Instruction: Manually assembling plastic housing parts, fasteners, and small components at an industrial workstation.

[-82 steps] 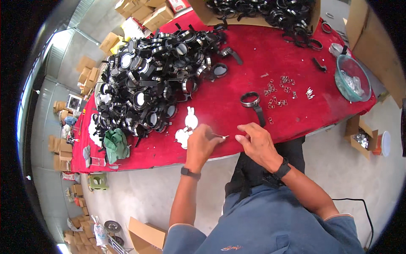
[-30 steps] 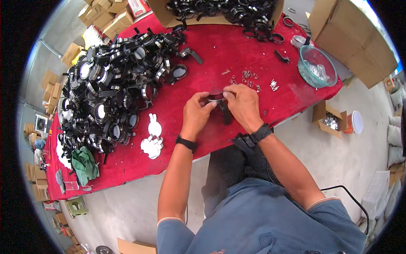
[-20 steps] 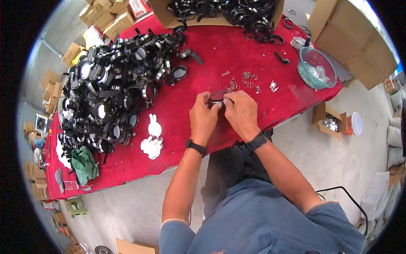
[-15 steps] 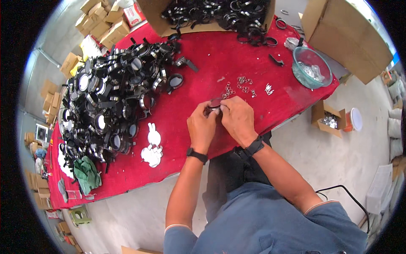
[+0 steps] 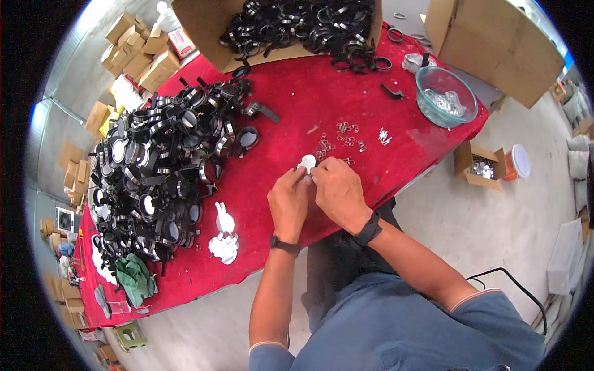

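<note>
Close in front of me, over the near part of the red-covered table, my two hands meet at a small round watch (image 5: 307,162) whose face looks bright white. My left hand (image 5: 289,201) pinches its left side between thumb and fingers. From the right, the fingertips of my right hand (image 5: 341,191) press on its lower right edge. Fingers hide the rest of it. Just beyond lie several small metal buckles (image 5: 348,128). Some thin white strips (image 5: 385,136) are to their right. White discs with tabs (image 5: 224,247) lie left of my left hand.
A large heap of black-strapped watches (image 5: 167,154) covers the table's left side. At the back, an open carton (image 5: 204,31) holds more. A clear bowl (image 5: 447,96) with small silvery parts stands at the right edge. A green cloth (image 5: 135,279) lies front left.
The round watch's face has gone from dark reddish to bright white as its angle in my fingers changed. Both hands remain on it, and the whole view has shifted slightly.
</note>
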A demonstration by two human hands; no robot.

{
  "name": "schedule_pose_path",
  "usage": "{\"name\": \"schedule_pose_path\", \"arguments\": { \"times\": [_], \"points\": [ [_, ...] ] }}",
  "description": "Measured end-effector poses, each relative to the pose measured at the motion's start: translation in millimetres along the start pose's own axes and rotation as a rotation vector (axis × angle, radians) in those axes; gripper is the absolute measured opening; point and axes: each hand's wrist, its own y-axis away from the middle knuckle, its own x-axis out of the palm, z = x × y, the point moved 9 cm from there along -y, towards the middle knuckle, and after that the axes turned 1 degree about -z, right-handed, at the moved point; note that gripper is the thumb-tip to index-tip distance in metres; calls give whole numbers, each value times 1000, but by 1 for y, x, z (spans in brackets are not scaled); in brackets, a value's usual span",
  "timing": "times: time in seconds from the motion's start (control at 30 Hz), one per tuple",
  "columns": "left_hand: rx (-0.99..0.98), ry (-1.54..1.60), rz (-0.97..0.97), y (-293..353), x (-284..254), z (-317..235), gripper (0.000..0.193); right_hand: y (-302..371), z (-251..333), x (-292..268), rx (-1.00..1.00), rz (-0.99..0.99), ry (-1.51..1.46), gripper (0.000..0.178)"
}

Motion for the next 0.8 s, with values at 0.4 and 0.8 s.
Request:
{"name": "schedule_pose_path", "arguments": {
  "times": [0.4,0.8],
  "points": [
    [54,4,-25,2,0,7,31,-1,3,-2,-4,21,27,7],
    [-86,254,134,0,-1,40,35,-16,-64,52,440,357,-124,34]
  ]
}}
